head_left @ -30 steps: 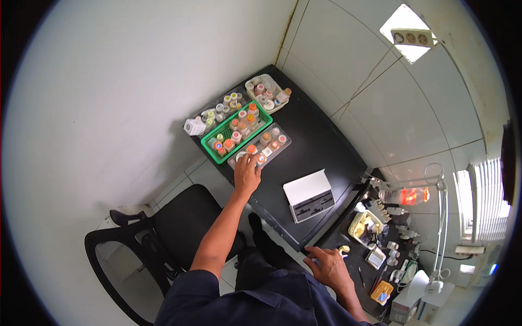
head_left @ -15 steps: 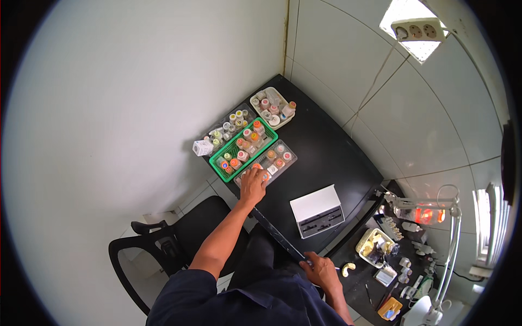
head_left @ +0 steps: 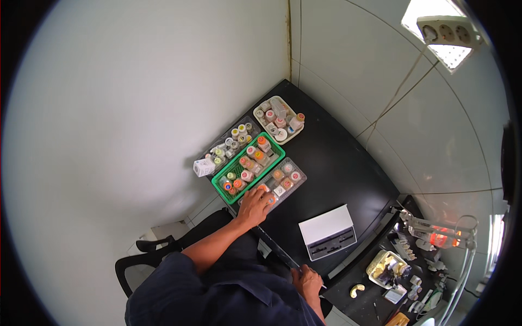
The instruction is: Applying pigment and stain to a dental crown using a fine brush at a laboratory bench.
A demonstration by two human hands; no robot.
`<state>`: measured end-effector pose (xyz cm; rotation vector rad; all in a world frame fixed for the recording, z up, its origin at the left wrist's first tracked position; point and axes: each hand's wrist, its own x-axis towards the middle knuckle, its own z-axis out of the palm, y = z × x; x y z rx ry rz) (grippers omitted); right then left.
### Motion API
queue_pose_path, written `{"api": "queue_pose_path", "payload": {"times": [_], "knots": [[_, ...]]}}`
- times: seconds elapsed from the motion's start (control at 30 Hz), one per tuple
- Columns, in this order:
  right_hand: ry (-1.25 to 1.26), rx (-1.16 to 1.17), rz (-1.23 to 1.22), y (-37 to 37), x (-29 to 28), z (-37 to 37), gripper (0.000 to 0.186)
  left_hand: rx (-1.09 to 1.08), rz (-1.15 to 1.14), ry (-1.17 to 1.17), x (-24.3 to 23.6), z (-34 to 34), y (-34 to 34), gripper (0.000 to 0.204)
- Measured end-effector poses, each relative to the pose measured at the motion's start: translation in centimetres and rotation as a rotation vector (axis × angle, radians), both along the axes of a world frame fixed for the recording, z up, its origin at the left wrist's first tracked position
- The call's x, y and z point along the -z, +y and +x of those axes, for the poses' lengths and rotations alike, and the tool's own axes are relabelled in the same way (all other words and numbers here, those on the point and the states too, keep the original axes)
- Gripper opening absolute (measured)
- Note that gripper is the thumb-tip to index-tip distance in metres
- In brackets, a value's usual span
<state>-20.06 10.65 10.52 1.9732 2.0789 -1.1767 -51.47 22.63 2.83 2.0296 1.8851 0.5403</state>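
Observation:
My left hand reaches over the near end of a clear plastic tray. Its fingers are closed about an orange-capped jar, whose body they mostly hide. More small jars with orange, pink and white lids stand in that tray. Low at the table's front edge rests my right hand, fingers curled. A thin, light-coloured stick-like tool pokes out past them; its exact kind is too small to tell. Right of centre on the black table lies an opened white case with dark slots inside.
Behind the clear tray stand a green basket of jars, another clear tray and a cream tray of bottles. A side bench holds a dental arch model, a cluttered tub and a lamp arm. A chair stands left.
The view has shifted, so the table and its contents sit lower in the picture. My left hand stays over the same tray; my right hand stays by the table edge.

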Motion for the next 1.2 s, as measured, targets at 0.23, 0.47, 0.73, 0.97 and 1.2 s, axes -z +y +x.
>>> {"api": "queue_pose_path", "payload": {"times": [0.23, 0.47, 0.73, 0.97, 1.2], "knots": [[-0.219, 0.210, 0.284, -3.7, 7.1, -1.9, 0.032, 0.166, 0.010, 0.023, -0.3, -1.6, 1.0, 0.038], [-0.294, 0.244, 0.513, -5.3, 12.0, -1.4, 0.028, 0.241, 0.110, -0.084, 1.0, -3.3, 1.8, 0.040], [-0.384, 0.320, 0.671, -5.5, 14.0, -2.6, 0.027, 0.215, 0.363, -0.381, 1.5, -4.6, 1.4, 0.044], [-0.427, 0.407, 0.851, -5.8, 15.7, -3.8, 0.030, 0.189, 0.344, -1.045, 3.9, -7.1, -0.8, 0.047], [-0.372, 0.368, 1.078, -4.8, 11.6, -5.3, 0.014, 0.292, 0.103, -1.454, 2.2, -8.2, -1.2, 0.036]]}}
